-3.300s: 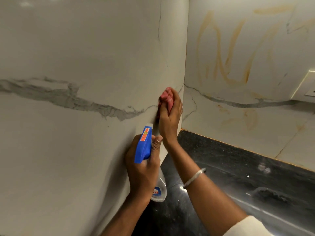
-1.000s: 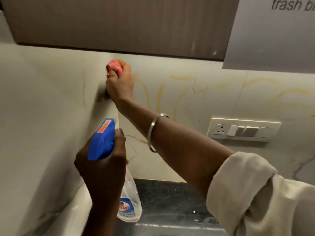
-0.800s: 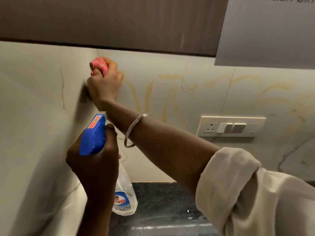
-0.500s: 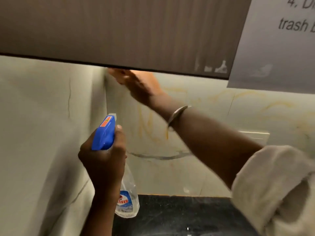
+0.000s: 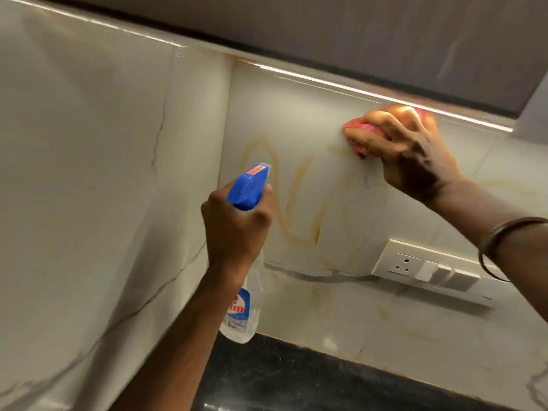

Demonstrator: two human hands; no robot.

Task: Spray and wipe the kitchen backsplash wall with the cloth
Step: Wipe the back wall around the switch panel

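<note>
- The pink cloth [image 5: 360, 134] is bunched inside the right hand [image 5: 415, 161], with fingers and thumb curled tightly round it.
- The cloth is pressed against the back wall [image 5: 311, 114], high up and just under the lit lower edge of the cabinet [image 5: 326, 31]. Almost no room is left above it.
- The bottle [image 5: 247, 186] is gripped at its neck by the left hand [image 5: 234, 229], with the fingers wrapped round it. Whether a finger lies on the trigger cannot be told.
- The bottle is held upright and apart from the wall, with its blue head pointed up at the wall. Its clear body hangs below the fist.
- Orange-brown stains [image 5: 292, 197] are looped across the wall between the two hands. One short streak ends just beside the cloth.
- Room for wiping is offered leftward from the cloth to the corner [image 5: 226, 129] and downward over the stains.
- The corner is met just left of the bottle, where the side wall [image 5: 89, 173] turns toward the camera.
- A socket plate [image 5: 427, 268] is set into the wall below the right forearm, well below the cloth. A bangle [image 5: 504, 241] is worn on that wrist.
- The wall is ended at the bottom by the black counter [image 5: 296, 378], whose back edge runs just beneath the bottle's base.
</note>
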